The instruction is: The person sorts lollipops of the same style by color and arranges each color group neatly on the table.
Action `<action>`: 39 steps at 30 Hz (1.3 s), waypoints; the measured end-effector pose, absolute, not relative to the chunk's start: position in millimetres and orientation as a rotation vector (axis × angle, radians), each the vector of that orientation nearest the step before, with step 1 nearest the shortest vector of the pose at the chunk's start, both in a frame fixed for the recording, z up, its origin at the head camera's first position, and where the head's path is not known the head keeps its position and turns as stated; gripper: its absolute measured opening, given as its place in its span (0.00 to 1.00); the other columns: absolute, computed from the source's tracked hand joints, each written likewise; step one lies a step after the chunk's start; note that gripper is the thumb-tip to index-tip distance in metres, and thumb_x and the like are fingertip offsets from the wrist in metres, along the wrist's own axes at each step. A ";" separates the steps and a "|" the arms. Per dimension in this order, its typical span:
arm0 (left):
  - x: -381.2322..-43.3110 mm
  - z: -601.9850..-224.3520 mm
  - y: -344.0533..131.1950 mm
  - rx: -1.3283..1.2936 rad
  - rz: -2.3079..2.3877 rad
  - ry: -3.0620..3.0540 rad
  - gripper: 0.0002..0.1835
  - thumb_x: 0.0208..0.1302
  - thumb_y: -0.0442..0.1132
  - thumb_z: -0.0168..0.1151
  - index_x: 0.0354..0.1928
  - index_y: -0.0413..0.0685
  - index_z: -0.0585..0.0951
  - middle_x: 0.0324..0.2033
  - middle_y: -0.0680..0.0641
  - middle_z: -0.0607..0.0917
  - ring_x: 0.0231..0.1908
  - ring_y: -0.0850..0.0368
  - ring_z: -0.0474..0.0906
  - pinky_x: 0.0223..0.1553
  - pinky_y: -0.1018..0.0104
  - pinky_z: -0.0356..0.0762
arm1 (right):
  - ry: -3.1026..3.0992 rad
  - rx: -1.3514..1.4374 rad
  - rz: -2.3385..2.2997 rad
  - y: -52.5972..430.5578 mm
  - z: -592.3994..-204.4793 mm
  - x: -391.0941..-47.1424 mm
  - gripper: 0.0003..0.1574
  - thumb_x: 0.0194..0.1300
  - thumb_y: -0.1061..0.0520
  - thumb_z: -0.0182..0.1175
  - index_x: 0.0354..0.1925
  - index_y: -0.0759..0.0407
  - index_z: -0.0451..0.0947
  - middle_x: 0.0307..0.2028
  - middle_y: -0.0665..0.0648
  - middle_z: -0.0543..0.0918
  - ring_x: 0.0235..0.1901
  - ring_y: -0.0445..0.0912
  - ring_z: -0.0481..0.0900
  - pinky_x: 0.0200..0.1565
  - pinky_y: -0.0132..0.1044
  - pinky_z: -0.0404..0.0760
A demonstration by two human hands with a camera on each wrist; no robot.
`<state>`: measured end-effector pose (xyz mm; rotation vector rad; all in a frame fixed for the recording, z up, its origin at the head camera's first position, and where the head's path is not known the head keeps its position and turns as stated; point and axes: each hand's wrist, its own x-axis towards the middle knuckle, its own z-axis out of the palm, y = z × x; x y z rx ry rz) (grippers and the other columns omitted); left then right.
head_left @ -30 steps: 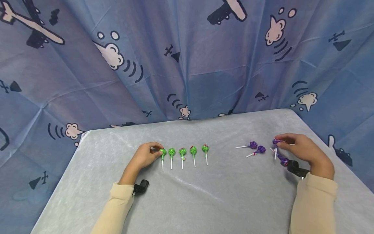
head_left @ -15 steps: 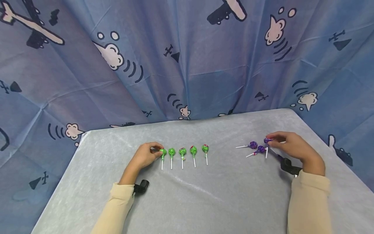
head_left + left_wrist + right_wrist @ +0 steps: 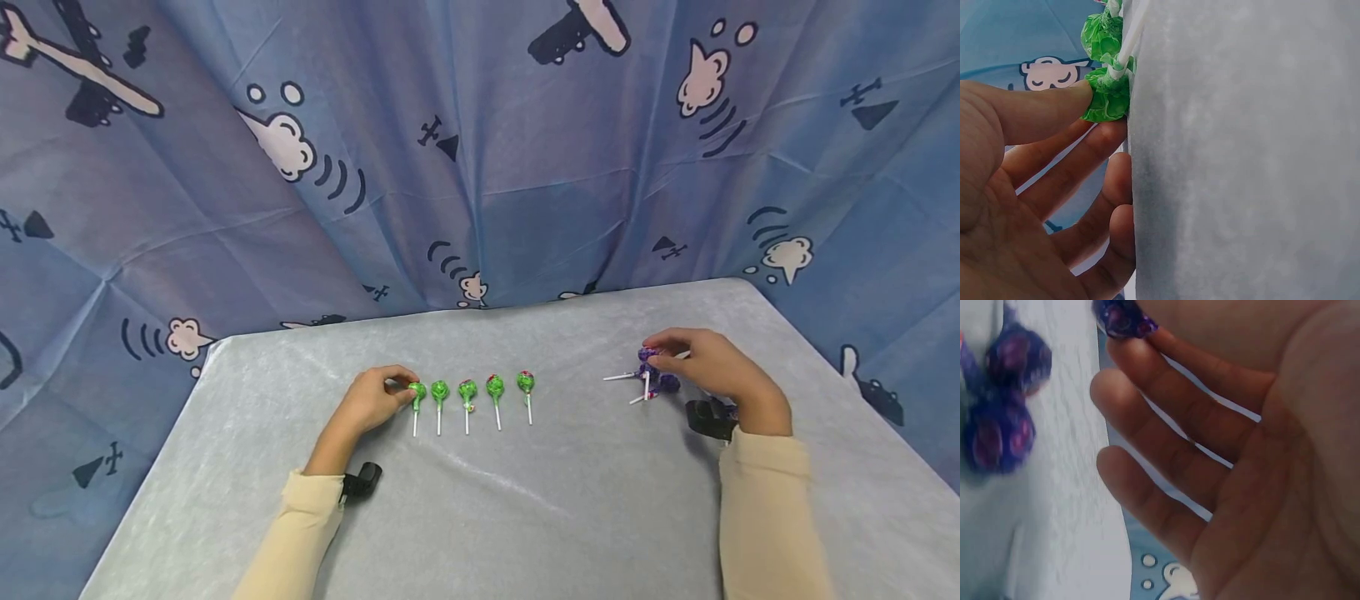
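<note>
At the left end of a row of green-wrapped lollipops, my left hand (image 3: 372, 402) pinches the head of the endmost green lollipop (image 3: 417, 392), which lies on the table with its stick toward me. The left wrist view shows thumb and fingers on its green wrapper (image 3: 1109, 97). On the right, my right hand (image 3: 708, 364) holds a purple lollipop (image 3: 647, 354) by its head, stick hanging down. It is over two purple lollipops lying on the table; one of these (image 3: 669, 383) shows its head. In the right wrist view, purple heads (image 3: 1000, 436) appear beside the fingers.
Several more green lollipops (image 3: 496, 386) lie side by side, sticks toward me. Purple wrapping (image 3: 729, 408) shows partly behind the right wrist camera (image 3: 708, 419). A pale cloth covers the table (image 3: 525, 517); a patterned blue curtain (image 3: 555, 225) hangs behind it.
My right hand has carried the purple lollipop leftward, from near the right-hand purple ones to above the two farther left. My left hand has stayed on the green lollipop.
</note>
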<state>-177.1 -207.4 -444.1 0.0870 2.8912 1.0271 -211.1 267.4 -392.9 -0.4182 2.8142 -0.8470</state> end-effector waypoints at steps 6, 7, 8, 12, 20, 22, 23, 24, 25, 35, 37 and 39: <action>-177.2 -443.9 -206.4 0.078 1.029 2.893 0.09 0.64 0.41 0.68 0.46 0.55 0.87 0.43 0.50 0.88 0.43 0.53 0.81 0.42 0.58 0.76 | 2.815 -0.484 -0.852 249.4 -391.7 -214.4 0.23 0.69 0.50 0.63 0.56 0.62 0.80 0.46 0.61 0.85 0.42 0.47 0.78 0.41 0.37 0.76; -177.3 -443.9 -206.5 0.077 1.027 2.893 0.09 0.64 0.41 0.68 0.46 0.55 0.87 0.43 0.51 0.88 0.42 0.53 0.81 0.42 0.59 0.76 | 2.811 -0.489 -0.857 247.0 -391.8 -214.8 0.23 0.69 0.50 0.63 0.56 0.62 0.80 0.46 0.61 0.85 0.41 0.46 0.78 0.40 0.37 0.76; -177.2 -443.8 -206.6 0.075 1.026 2.893 0.09 0.64 0.41 0.68 0.46 0.55 0.87 0.43 0.51 0.88 0.43 0.53 0.81 0.42 0.59 0.76 | 2.804 -0.489 -0.865 244.8 -392.1 -215.3 0.23 0.69 0.51 0.63 0.56 0.62 0.80 0.46 0.61 0.85 0.41 0.47 0.78 0.40 0.37 0.76; -176.7 -443.5 -207.3 0.074 1.014 2.896 0.09 0.64 0.41 0.68 0.46 0.54 0.87 0.43 0.50 0.88 0.42 0.53 0.81 0.42 0.59 0.76 | 2.783 -0.497 -0.879 236.2 -392.9 -216.6 0.22 0.68 0.52 0.63 0.56 0.61 0.80 0.45 0.60 0.84 0.39 0.47 0.78 0.39 0.37 0.76; -178.0 -445.2 -206.9 0.076 1.025 2.896 0.09 0.64 0.41 0.68 0.46 0.55 0.87 0.43 0.51 0.88 0.43 0.54 0.81 0.43 0.59 0.76 | 2.794 -0.574 -0.850 216.4 -391.5 -217.5 0.20 0.69 0.51 0.63 0.55 0.60 0.81 0.46 0.58 0.85 0.45 0.48 0.78 0.47 0.43 0.76; -178.1 -445.1 -206.6 0.074 1.028 2.896 0.09 0.64 0.41 0.68 0.46 0.55 0.87 0.43 0.51 0.88 0.43 0.53 0.82 0.43 0.58 0.77 | 2.791 -0.594 -0.856 211.4 -391.8 -217.9 0.19 0.69 0.52 0.63 0.54 0.59 0.81 0.46 0.57 0.85 0.47 0.48 0.79 0.50 0.45 0.76; -178.2 -445.0 -206.4 0.074 1.028 2.897 0.09 0.64 0.41 0.68 0.46 0.55 0.87 0.43 0.51 0.88 0.43 0.53 0.82 0.43 0.58 0.77 | 2.788 -0.606 -0.860 208.9 -392.1 -218.0 0.19 0.69 0.52 0.63 0.54 0.59 0.81 0.46 0.57 0.85 0.47 0.49 0.79 0.50 0.46 0.75; -178.2 -444.9 -206.3 0.073 1.029 2.898 0.09 0.64 0.41 0.68 0.46 0.55 0.87 0.43 0.51 0.88 0.43 0.54 0.82 0.42 0.58 0.77 | 2.788 -0.626 -0.866 206.5 -392.6 -218.2 0.19 0.68 0.52 0.63 0.54 0.59 0.81 0.46 0.57 0.85 0.48 0.49 0.79 0.51 0.46 0.75; -178.3 -444.8 -206.2 0.070 1.029 2.897 0.09 0.64 0.41 0.68 0.46 0.55 0.87 0.43 0.51 0.88 0.43 0.54 0.81 0.42 0.59 0.77 | 2.786 -0.640 -0.872 203.5 -393.0 -218.4 0.19 0.68 0.53 0.63 0.54 0.59 0.82 0.46 0.57 0.85 0.48 0.49 0.79 0.51 0.47 0.75; -178.3 -444.1 -206.1 0.063 1.029 2.892 0.09 0.64 0.41 0.68 0.46 0.55 0.87 0.43 0.51 0.88 0.43 0.54 0.81 0.42 0.58 0.76 | 2.786 -0.789 -0.875 180.7 -400.0 -221.4 0.16 0.66 0.55 0.65 0.50 0.60 0.83 0.43 0.55 0.87 0.46 0.50 0.81 0.50 0.47 0.76; -178.3 -444.2 -206.2 0.064 1.029 2.893 0.09 0.64 0.41 0.68 0.46 0.55 0.86 0.43 0.51 0.88 0.43 0.54 0.81 0.43 0.58 0.76 | 2.784 -0.801 -0.873 176.8 -401.0 -221.8 0.16 0.65 0.55 0.66 0.50 0.59 0.83 0.42 0.54 0.87 0.46 0.49 0.81 0.49 0.45 0.75; -178.2 -444.3 -206.5 0.064 1.029 2.894 0.09 0.64 0.41 0.68 0.46 0.55 0.87 0.43 0.51 0.88 0.43 0.54 0.81 0.43 0.58 0.76 | 2.779 -0.809 -0.872 172.8 -401.6 -222.0 0.16 0.65 0.55 0.66 0.49 0.58 0.84 0.42 0.53 0.87 0.45 0.48 0.81 0.48 0.44 0.76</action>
